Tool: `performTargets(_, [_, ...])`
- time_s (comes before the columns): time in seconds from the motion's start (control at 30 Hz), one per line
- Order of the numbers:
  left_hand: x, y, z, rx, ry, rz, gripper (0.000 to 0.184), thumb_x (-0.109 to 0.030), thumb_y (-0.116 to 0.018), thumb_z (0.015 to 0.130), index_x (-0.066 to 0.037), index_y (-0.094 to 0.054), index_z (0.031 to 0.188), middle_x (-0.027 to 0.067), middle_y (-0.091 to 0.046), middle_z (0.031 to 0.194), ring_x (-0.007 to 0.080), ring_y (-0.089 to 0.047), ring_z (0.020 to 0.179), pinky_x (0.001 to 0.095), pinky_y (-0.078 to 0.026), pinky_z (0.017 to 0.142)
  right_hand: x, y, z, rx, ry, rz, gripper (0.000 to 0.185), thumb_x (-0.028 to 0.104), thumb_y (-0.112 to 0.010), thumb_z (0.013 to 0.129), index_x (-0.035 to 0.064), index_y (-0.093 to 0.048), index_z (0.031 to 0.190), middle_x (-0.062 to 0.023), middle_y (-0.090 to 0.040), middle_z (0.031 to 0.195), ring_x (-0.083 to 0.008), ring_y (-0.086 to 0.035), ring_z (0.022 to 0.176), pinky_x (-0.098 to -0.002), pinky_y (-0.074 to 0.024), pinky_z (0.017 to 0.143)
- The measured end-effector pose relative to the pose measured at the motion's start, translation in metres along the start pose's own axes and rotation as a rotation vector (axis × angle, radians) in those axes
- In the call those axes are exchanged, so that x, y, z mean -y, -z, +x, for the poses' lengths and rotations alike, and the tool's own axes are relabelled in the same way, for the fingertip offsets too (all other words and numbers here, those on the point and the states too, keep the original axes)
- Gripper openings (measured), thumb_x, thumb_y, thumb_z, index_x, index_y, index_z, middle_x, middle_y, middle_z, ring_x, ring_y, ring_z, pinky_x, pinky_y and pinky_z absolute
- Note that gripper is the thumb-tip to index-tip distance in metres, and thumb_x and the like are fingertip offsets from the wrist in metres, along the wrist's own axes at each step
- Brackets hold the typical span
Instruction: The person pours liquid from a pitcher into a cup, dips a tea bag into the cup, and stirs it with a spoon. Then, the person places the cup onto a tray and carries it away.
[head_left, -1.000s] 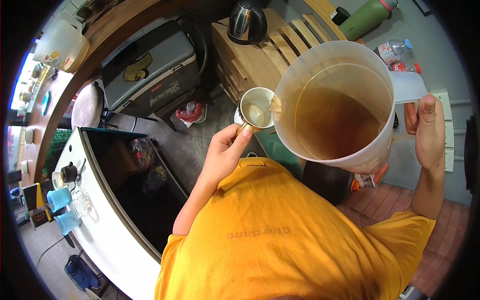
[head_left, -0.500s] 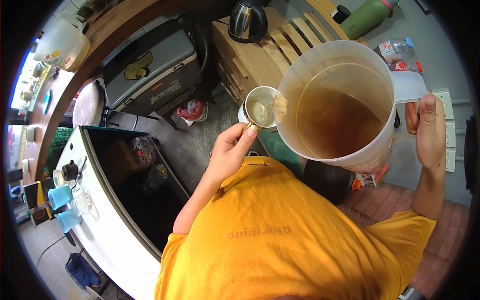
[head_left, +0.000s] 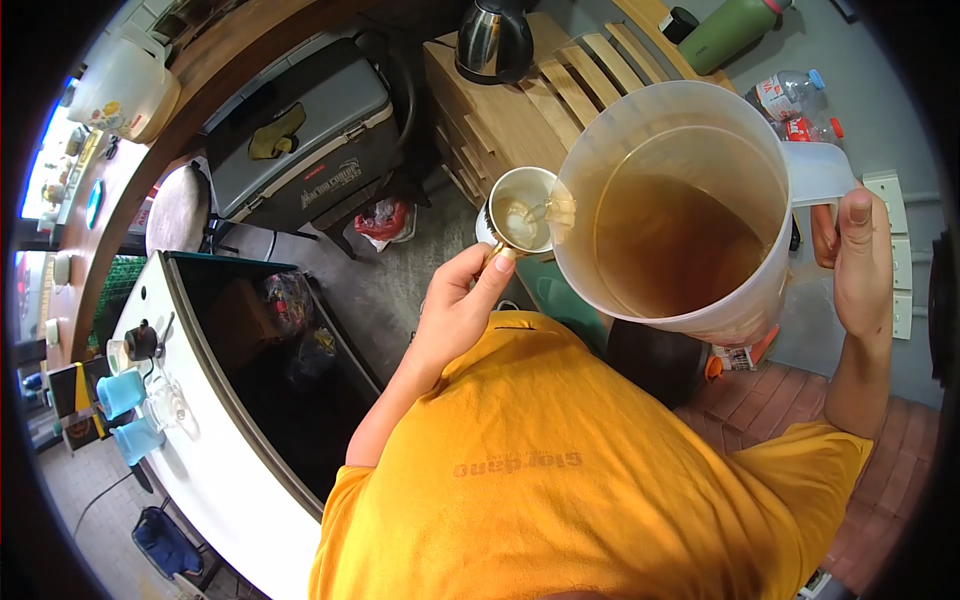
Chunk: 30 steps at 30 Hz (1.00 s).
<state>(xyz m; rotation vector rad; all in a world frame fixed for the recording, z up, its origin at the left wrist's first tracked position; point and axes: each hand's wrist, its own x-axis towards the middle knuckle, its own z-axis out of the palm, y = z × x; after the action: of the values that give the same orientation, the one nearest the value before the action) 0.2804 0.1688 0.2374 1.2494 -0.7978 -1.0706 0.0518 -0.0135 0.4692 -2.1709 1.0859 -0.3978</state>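
Note:
My left hand [head_left: 465, 295] pinches the gold-coloured handle of a small white mug [head_left: 497, 220], holding it tilted beneath the pitcher's spout. My right hand [head_left: 862, 265] grips the handle of a large translucent plastic pitcher [head_left: 690, 105], which leans toward the mug. Brown liquid [head_left: 680, 240] lies in the pitcher. A thin stream runs from the spout into the mug, where pale bubbling liquid [head_left: 517, 218] shows. The fingers behind the pitcher's handle are partly hidden.
A steel kettle [head_left: 494, 42] stands on a slatted wooden unit [head_left: 545, 100]. Green bottle [head_left: 730, 35] and plastic bottles [head_left: 790, 97] are at upper right. A grey cooler box [head_left: 310, 130] sits upper left; a white counter [head_left: 215, 480] with blue cups [head_left: 122, 393] lies left.
The stream still runs from the pitcher's spout into the mug, and the bubbling surface inside has changed slightly. Both hands hold nearly the same positions.

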Motion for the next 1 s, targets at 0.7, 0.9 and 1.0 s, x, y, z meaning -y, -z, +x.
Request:
performTargets(0.7, [-0.002, 0.002, -0.002, 0.021, -0.005, -0.039, 0.031, -0.028, -0.053, 0.098, -0.001, -0.055, 0.084, -0.0080, -0.041, 0.070, 0.0027, -0.034, 0.066, 0.0209, -0.030, 0.057, -0.002, 0.002, -0.006, 0.011, 0.008, -0.016, 0.064, 0.067, -0.036, 0.091, 0.0080, -0.041, 0.067, 0.0045, -0.031, 0.059, -0.0051, -0.026, 0.054, -0.0236, -0.0199, 0.048])
performTargets(0.9, [-0.009, 0.002, 0.001, 0.035, 0.024, -0.021, 0.031, -0.028, -0.053, 0.098, -0.001, -0.055, 0.084, -0.0081, -0.041, 0.070, 0.0025, -0.034, 0.066, 0.0207, -0.030, 0.057, 0.003, 0.002, -0.007, -0.011, -0.006, -0.029, 0.065, 0.067, -0.035, 0.092, 0.0089, -0.039, 0.064, 0.0044, -0.031, 0.058, -0.0051, -0.026, 0.053, -0.0238, -0.0199, 0.048])
performTargets(1.0, [-0.010, 0.002, 0.004, 0.039, 0.031, -0.017, 0.031, -0.028, -0.053, 0.098, -0.001, -0.055, 0.083, -0.0081, -0.040, 0.070, 0.0025, -0.034, 0.066, 0.0207, -0.030, 0.057, 0.008, 0.001, -0.007, -0.023, -0.005, -0.044, 0.065, 0.067, -0.035, 0.092, 0.0092, -0.038, 0.063, 0.0042, -0.030, 0.058, -0.0052, -0.026, 0.053, -0.0239, -0.0198, 0.048])
